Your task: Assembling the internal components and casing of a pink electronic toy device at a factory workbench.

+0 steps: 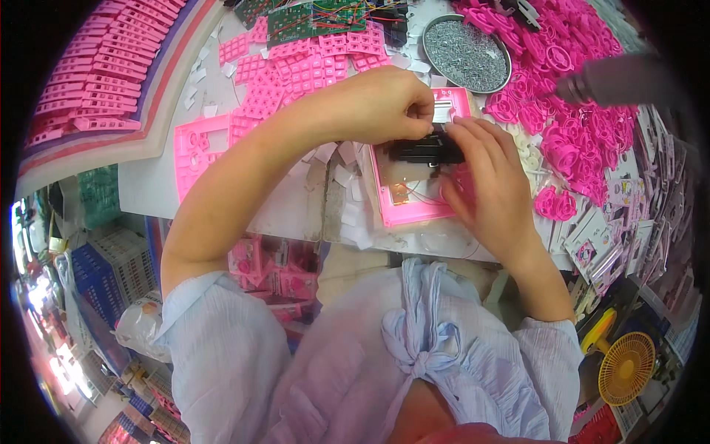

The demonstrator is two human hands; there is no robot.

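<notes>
A pink plastic frame (416,214) lies in front of me, with thin wires and a small copper-coloured piece inside it. Across its middle sits a black, oblong plastic part (425,152). My right hand (492,166) grips that part's right end between thumb and fingers. Bent over the far edge, my left hand (396,103) has its fingers curled into a pinch just above the black part; whatever is between the fingertips is hidden. Left of the frame rests another pink casing (194,152) with a rectangular opening.
Pink keypad pieces (296,74) and green circuit boards (314,21) lie beyond my left arm. A round metal dish of screws (466,55) stands at the back, beside heaped magenta parts (566,133). A dark tool (614,80) juts in from the right. Pink strips (111,74) are stacked far left.
</notes>
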